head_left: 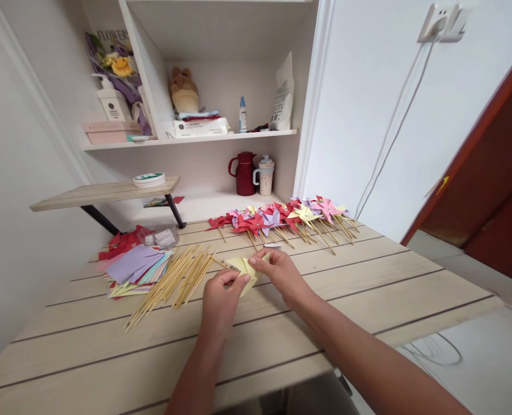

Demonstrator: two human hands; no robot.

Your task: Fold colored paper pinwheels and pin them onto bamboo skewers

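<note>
The person's left hand [221, 297] pinches one side of a folded yellow paper [243, 266] between thumb and fingers, and the right hand [284, 274] pinches the other; the paper sits between them, over the tabletop [368, 274]. Uneven pulling could tear it or skew its folds, and a slackened thumb could let a fold spring open. Just left of the left hand lie loose sticks [173, 282], which a sideways bump could scatter. Past them are coloured sheets [132, 265]; beyond the right hand, paper pinwheels [252, 223].
</note>
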